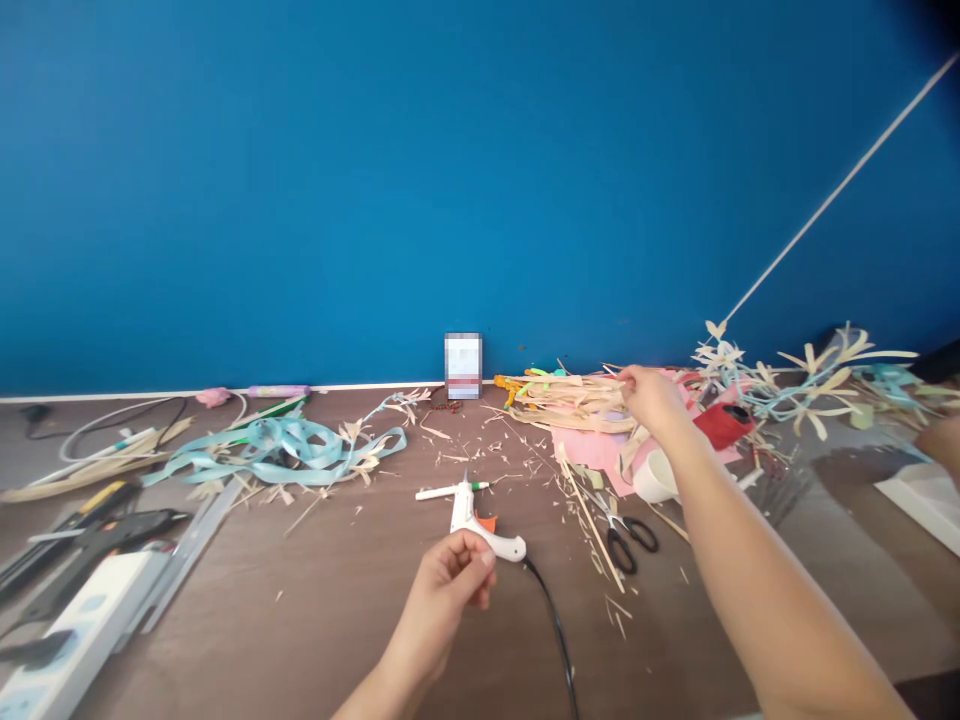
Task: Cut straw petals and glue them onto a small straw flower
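My left hand (455, 575) is over the table with thumb and fingertips pinched together; what they hold, if anything, is too small to make out. Just beyond it lies a white hot glue gun (466, 515) with an orange trigger, a black cord trailing toward me. My right hand (651, 398) reaches to the bundle of pale straw-like strips (574, 395) by the wall, its fingers closed at the end of a pale strip (611, 372). Under that forearm are a white roll (655, 476) and pink sheets (589, 448). Black-handled scissors (628, 535) lie nearer me.
Light blue ribbon (281, 450) is heaped at left. A white power strip (90, 630) and a dark glue gun (105, 550) are at front left. A phone (463, 366) stands against the blue wall. Strip flowers (810, 380) lie at right; another person's arm (941, 445) shows there.
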The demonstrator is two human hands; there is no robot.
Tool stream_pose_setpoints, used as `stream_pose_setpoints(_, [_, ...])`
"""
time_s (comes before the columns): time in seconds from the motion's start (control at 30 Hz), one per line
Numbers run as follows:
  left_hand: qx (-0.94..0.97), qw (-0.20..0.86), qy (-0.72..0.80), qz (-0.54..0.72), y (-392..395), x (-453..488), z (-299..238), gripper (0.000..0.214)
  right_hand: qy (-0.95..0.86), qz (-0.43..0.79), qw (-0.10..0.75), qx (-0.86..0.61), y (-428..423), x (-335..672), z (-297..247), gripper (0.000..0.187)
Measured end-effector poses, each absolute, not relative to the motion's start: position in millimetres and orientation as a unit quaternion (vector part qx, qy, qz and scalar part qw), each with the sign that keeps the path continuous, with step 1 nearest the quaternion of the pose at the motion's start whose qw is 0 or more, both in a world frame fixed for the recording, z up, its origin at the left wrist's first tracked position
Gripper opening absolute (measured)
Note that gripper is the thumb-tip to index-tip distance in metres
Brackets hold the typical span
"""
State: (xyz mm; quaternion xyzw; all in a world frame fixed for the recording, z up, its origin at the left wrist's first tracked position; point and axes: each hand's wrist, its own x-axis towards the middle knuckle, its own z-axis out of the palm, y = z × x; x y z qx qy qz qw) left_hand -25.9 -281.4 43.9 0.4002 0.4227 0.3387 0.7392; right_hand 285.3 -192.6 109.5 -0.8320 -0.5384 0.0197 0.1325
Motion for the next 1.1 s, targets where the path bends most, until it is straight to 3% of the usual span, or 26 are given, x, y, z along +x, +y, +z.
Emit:
stream_pose_setpoints(0.1, [0.4,0.753,0.402,0.334,-277.8,-13.4,46.7,0.027,-0.594,-0.029,0.211,-0.776,-229.5,237.8,117.4,0.022])
stream_pose_setpoints(0.17, [0.385,0.763,0.394,0.337,-273.1,-3.8,52.5,0.035,-0.682,-0.036,0.335,-0.649,-259.8,200.0,108.3,0.017])
stream_pose_setpoints(0.3, [0.361,0.775,0.355,0.377,-258.8,6.5,60.7,0.032,-0.771,0.044,0.387,-0.504,-308.0,142.9,71.9,0.028])
stream_pose_setpoints(0.53, [0.392,0.718,0.408,0.404,-244.1,-11.6,44.4,0.026,-0.618,0.231,0.477,-0.581,-311.0,119.9,36.4,0.013])
stream_pose_setpoints(0.7, [0.417,0.692,0.434,0.399,-242.9,-23.3,43.4,0.026,-0.545,0.443,0.406,-0.584,-293.1,109.3,39.9,0.014])
stream_pose_setpoints(0.9, [0.408,0.696,0.447,0.386,-245.8,-26.4,43.7,0.028,-0.537,0.478,0.373,-0.587,-290.9,103.8,39.8,0.024])
stream_pose_setpoints(0.97, [0.41,0.7,0.448,0.377,-246.2,-27.4,43.7,0.029,-0.574,0.438,0.331,-0.607,-289.0,117.1,43.8,0.025])
stream_pose_setpoints(1.1, [0.431,0.703,0.446,0.348,-245.8,-30.1,47.3,0.031,-0.628,0.203,0.22,-0.718,-270.5,178.4,68.8,0.018])
